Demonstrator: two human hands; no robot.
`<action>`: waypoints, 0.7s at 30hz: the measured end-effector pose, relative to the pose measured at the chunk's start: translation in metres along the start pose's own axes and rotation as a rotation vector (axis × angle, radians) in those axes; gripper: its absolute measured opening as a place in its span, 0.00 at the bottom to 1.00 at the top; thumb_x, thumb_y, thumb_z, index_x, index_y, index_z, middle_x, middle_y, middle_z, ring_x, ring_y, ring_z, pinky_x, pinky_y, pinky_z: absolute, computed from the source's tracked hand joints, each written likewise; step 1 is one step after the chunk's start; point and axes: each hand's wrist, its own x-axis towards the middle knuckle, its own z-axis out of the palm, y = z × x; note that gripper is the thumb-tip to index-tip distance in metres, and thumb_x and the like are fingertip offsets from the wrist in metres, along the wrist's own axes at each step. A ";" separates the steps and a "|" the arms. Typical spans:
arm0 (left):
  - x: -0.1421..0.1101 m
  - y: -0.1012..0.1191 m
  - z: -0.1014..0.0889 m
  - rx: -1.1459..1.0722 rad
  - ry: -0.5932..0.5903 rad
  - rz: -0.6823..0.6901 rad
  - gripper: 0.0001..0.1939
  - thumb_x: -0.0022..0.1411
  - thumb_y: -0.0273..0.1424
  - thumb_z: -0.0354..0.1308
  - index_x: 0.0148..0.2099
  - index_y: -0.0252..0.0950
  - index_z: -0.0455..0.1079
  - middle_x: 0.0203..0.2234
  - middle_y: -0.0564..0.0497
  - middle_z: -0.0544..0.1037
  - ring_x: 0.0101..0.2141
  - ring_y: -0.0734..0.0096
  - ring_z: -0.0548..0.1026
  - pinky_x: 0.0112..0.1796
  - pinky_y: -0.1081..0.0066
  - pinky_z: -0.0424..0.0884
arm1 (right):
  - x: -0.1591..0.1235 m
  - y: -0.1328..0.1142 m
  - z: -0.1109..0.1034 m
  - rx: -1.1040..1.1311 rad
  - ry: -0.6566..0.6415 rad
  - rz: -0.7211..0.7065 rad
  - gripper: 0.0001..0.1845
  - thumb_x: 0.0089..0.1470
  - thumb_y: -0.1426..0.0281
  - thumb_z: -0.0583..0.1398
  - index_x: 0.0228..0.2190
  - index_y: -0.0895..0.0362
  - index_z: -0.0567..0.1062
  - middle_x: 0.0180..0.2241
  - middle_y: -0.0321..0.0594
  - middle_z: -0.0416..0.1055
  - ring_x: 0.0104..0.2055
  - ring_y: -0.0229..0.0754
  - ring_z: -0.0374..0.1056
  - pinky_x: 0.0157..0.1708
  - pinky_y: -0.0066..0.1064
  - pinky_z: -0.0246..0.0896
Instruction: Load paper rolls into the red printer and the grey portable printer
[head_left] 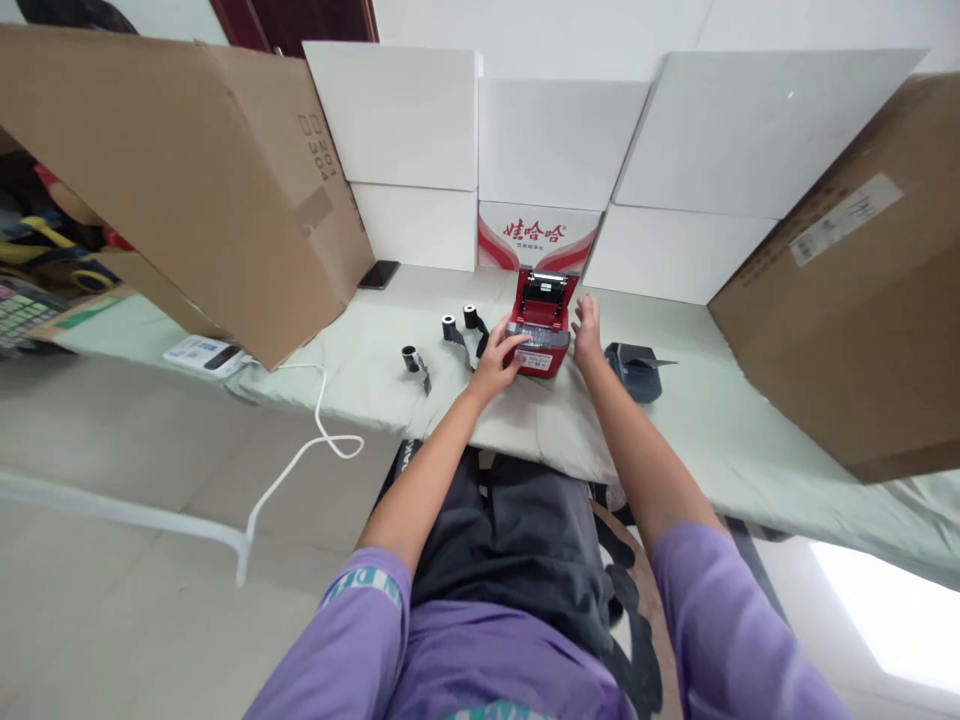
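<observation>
A small red printer (541, 318) stands on the pale green table (705, 420) with its lid raised. My left hand (496, 356) rests against the printer's left front side, its fingers curled onto the casing. My right hand (586, 328) lies beside the printer's right side with its fingers stretched out, touching or nearly touching it. Three small black-cored rolls sit left of the printer: one roll (449, 327), a second roll (470, 316), and a third roll (410, 358) further left.
A black device (634, 368) lies right of my right hand. Large cardboard boxes stand at the left (187, 170) and right (855, 280). White boxes (555, 140) line the back. A dark phone (379, 274) and a white cable (300, 450) lie left.
</observation>
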 end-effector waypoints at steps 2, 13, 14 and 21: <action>-0.003 -0.001 0.000 -0.016 0.003 0.011 0.22 0.73 0.48 0.49 0.59 0.42 0.72 0.74 0.44 0.50 0.72 0.52 0.55 0.69 0.50 0.56 | 0.019 -0.005 0.004 0.032 0.039 0.078 0.40 0.55 0.37 0.51 0.61 0.45 0.64 0.69 0.41 0.59 0.72 0.51 0.53 0.67 0.55 0.51; -0.009 0.007 -0.005 -0.027 -0.006 0.037 0.21 0.74 0.44 0.48 0.61 0.42 0.70 0.74 0.43 0.49 0.71 0.53 0.56 0.69 0.50 0.58 | 0.026 -0.031 0.033 0.296 -0.023 0.108 0.31 0.49 0.39 0.58 0.39 0.51 0.74 0.44 0.40 0.78 0.49 0.48 0.72 0.47 0.40 0.73; -0.010 0.008 -0.006 -0.025 -0.009 0.035 0.20 0.74 0.42 0.49 0.62 0.42 0.70 0.74 0.43 0.49 0.71 0.53 0.56 0.69 0.51 0.58 | 0.021 -0.030 0.031 0.297 -0.021 0.114 0.31 0.48 0.39 0.59 0.38 0.51 0.74 0.43 0.40 0.78 0.48 0.49 0.73 0.46 0.40 0.73; -0.007 0.012 -0.004 -0.063 0.010 -0.084 0.24 0.72 0.37 0.52 0.68 0.46 0.63 0.73 0.47 0.52 0.72 0.56 0.55 0.69 0.54 0.57 | -0.007 -0.013 0.012 0.179 -0.057 0.011 0.26 0.43 0.56 0.58 0.45 0.51 0.75 0.55 0.40 0.72 0.55 0.51 0.70 0.51 0.42 0.70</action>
